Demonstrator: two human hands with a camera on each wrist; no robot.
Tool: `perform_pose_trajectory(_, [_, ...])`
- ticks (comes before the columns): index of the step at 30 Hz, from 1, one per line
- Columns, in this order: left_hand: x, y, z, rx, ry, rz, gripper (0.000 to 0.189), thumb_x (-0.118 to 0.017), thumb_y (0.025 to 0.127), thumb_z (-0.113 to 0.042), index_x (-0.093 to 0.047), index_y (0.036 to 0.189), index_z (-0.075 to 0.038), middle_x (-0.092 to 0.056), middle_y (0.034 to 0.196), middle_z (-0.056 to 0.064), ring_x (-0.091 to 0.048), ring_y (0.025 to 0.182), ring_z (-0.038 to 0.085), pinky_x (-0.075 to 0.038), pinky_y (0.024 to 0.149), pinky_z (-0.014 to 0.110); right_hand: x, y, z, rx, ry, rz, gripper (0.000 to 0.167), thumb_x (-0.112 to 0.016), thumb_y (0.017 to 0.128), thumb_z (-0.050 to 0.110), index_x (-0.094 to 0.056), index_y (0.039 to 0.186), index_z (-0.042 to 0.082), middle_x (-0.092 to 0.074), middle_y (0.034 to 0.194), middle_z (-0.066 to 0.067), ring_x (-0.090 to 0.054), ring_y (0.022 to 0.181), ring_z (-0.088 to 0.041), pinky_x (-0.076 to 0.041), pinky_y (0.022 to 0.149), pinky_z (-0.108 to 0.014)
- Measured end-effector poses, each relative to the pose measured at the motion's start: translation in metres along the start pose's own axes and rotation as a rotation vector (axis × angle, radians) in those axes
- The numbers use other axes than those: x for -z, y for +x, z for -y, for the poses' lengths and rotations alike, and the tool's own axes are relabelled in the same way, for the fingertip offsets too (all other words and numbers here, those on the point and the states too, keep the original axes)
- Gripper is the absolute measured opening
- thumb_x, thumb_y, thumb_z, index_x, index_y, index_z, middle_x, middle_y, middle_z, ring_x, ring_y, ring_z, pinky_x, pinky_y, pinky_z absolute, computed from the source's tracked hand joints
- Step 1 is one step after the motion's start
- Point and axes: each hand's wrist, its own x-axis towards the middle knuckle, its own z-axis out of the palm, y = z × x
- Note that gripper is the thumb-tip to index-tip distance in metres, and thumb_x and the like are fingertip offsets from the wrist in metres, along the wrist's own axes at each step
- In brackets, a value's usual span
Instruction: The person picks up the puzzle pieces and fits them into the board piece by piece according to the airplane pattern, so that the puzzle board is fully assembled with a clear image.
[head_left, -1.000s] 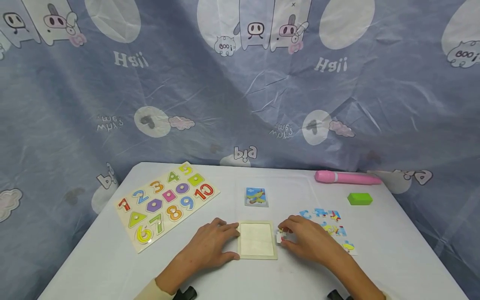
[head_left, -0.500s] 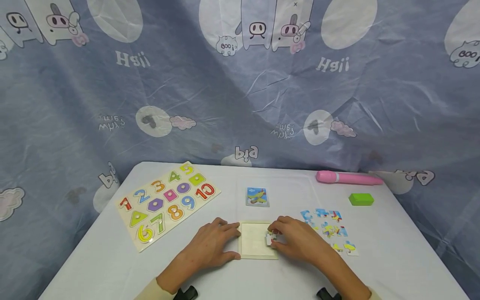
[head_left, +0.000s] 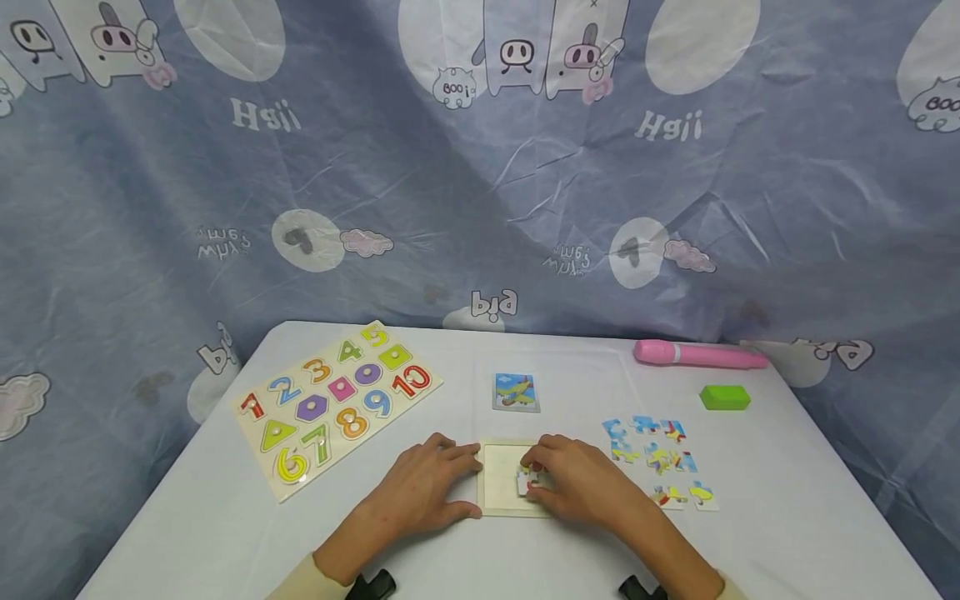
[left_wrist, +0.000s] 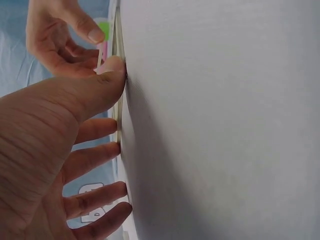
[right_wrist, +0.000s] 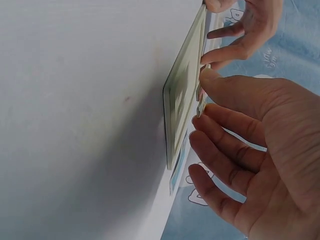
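A shallow wooden puzzle tray with a bare light floor and raised rim lies on the table in front of me. My left hand rests at its left edge, fingers spread, thumb tip near the lower corner. With thumb and fingertips my right hand pinches a small jigsaw piece, its face partly hidden by the fingers. In the right wrist view that jigsaw piece is tilted close over the tray, while the other fingers of the right hand extend below it.
Several loose jigsaw pieces in blue, yellow and red lie to the right. Behind the tray is a small airplane picture card. A number-and-shape board lies left. A green block and a pink marker-like stick are at the back right.
My right hand has carried the jigsaw piece leftward from beside the tray to over its right half, uncovering more loose pieces. The left hand stays at the tray's left edge.
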Motion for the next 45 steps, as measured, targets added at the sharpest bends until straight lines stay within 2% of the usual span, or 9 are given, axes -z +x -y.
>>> perform_pose_trajectory(13, [0.001, 0.000, 0.001, 0.007, -0.014, 0.028, 0.056, -0.082, 0.090, -0.058, -0.074, 0.136, -0.027, -0.061, 0.156, -0.007, -0.059, 0.129, 0.019, -0.057, 0.097, 0.046, -0.006, 0.008, 0.010, 0.022, 0.011, 0.030, 0.028, -0.089, 0.089, 0.029, -0.080, 0.112, 0.016, -0.071, 0.104, 0.007, -0.062, 0.087, -0.007, -0.058, 0.082, -0.037])
perform_pose_trajectory(24, [0.002, -0.001, 0.002, 0.006, -0.003, 0.026, 0.056, -0.081, 0.090, -0.058, -0.074, 0.136, -0.028, -0.060, 0.156, -0.007, -0.059, 0.130, 0.019, -0.058, 0.096, 0.045, -0.013, 0.013, 0.015, 0.076, 0.001, 0.013, 0.029, -0.089, 0.090, 0.030, -0.080, 0.113, 0.015, -0.073, 0.108, 0.006, -0.067, 0.094, -0.009, -0.058, 0.086, -0.038])
perform_pose_trajectory(33, [0.001, -0.002, 0.002, 0.012, -0.024, 0.044, 0.054, -0.081, 0.090, -0.057, -0.074, 0.136, -0.028, -0.060, 0.157, -0.008, -0.059, 0.130, 0.019, -0.057, 0.097, 0.045, -0.018, 0.014, 0.019, 0.109, -0.007, 0.001, 0.028, -0.089, 0.089, 0.029, -0.080, 0.112, 0.015, -0.073, 0.106, 0.006, -0.066, 0.092, -0.009, -0.058, 0.085, -0.036])
perform_pose_trajectory(45, [-0.001, -0.001, 0.002, 0.004, -0.014, 0.036, 0.054, -0.081, 0.091, -0.057, -0.073, 0.136, -0.028, -0.060, 0.156, -0.007, -0.058, 0.130, 0.018, -0.057, 0.096, 0.045, -0.022, 0.016, 0.023, 0.126, -0.008, -0.011, 0.027, -0.090, 0.088, 0.032, -0.080, 0.109, 0.017, -0.071, 0.102, 0.008, -0.066, 0.090, -0.008, -0.057, 0.086, -0.036])
